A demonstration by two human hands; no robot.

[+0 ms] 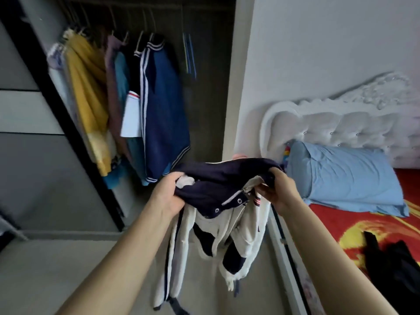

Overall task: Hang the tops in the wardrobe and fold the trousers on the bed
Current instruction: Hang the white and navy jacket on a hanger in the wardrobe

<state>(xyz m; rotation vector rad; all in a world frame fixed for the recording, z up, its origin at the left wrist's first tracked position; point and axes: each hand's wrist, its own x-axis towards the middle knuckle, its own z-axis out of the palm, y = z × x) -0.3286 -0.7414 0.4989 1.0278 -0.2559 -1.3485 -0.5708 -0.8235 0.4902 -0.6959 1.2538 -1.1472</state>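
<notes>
In the middle of the frame a person holds a navy-and-white jacket [223, 178] up between both hands. The left hand [169, 193] grips a bunch of the navy cloth at its left end, fingers curled round it. The right hand [276, 192] pinches the navy edge at its right end, just beside the zip and press studs. The navy part is stretched between the hands. The white body and sleeves hang below them over the floor [68, 273] without touching it, as far as can be seen.

The wardrobe [204, 98] stands open in the upper left of the frame, its sliding door [25, 110] pushed to the far left. Several tops hang from its rail, packed close together. A yellow top [87, 87] is at the left of the row and a navy top [164, 114] with white stripes at the right. A bare blue hanger [189, 54] hangs just to the right of the navy top, apart from the row.

The bed [363, 223], with a red patterned cover, fills the right of the frame. A blue pillow [347, 178] lies against the white tufted headboard [341, 128]. A black garment [391, 264] lies crumpled on the cover at the lower right. What kind of garment it is cannot be told.
</notes>
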